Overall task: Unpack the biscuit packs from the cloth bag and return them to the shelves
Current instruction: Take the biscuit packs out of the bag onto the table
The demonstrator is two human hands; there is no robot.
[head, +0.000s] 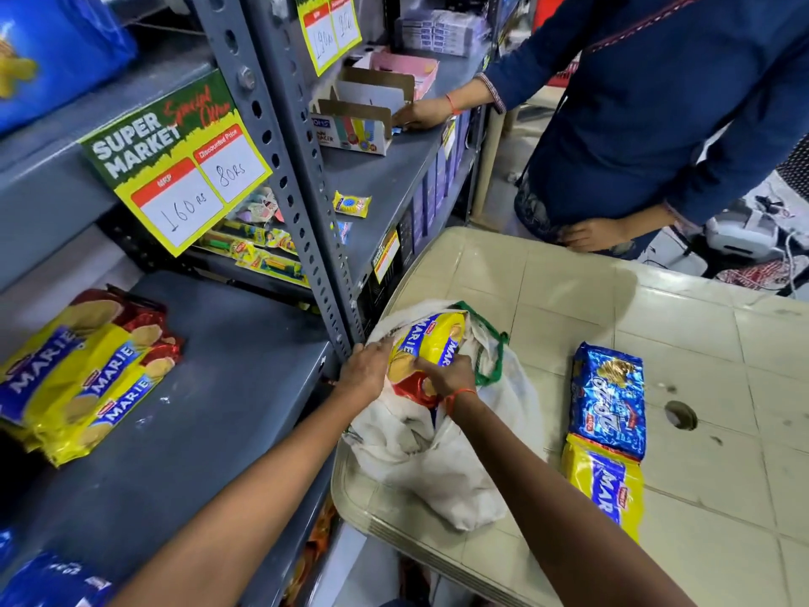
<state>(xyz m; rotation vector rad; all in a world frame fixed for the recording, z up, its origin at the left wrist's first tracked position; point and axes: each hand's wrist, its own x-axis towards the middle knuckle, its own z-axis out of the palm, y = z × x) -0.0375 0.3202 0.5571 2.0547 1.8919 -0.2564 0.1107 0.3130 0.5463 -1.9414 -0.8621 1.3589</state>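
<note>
A white cloth bag (pixel 420 457) with green handles lies on the cream plastic table (pixel 722 541), its mouth toward the shelf post. A yellow Marie biscuit pack (pixel 433 339) sticks out of the bag's mouth. My left hand (pixel 367 365) grips the pack's left side at the bag's rim. My right hand (pixel 451 374) holds the pack from the front. A blue biscuit pack (pixel 610 392) and another yellow Marie pack (pixel 606 488) lie on the table to the right. Several Marie packs (pixel 83 378) lie stacked on the grey shelf (pixel 210 409) at left.
A grey slotted shelf post (pixel 315 238) stands right by the bag. Price signs hang from the upper shelves. Another person in blue clothing (pixel 656 102) stands beyond the table with a hand on the far shelf. Blue packs sit at the lower left.
</note>
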